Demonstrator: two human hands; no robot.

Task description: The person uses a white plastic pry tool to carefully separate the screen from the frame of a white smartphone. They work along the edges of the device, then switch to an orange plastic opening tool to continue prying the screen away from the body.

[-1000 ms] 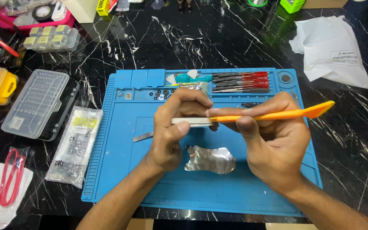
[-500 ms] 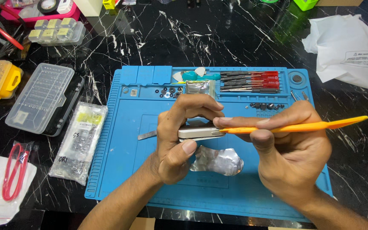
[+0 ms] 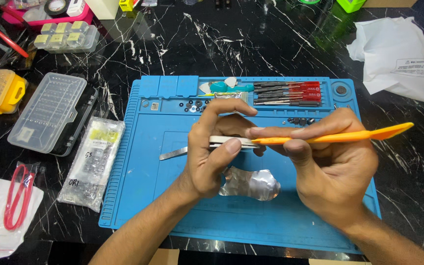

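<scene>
Above a blue mat [image 3: 143, 196] on the black table [image 3: 280, 44], the left hand [image 3: 212, 152] has its fingers clamped on a thin white device [image 3: 224, 141], steadying its edge for the orange pry tool [image 3: 339, 136] pinched in the right hand [image 3: 330, 172].

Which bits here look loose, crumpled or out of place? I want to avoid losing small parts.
Small dark screws and washers lie loose on the blue mat, not in a tray. A crumpled foil piece lies under the hands. The left hand holds a thin white device while the right hand holds an orange pry tool at its edge.
</scene>
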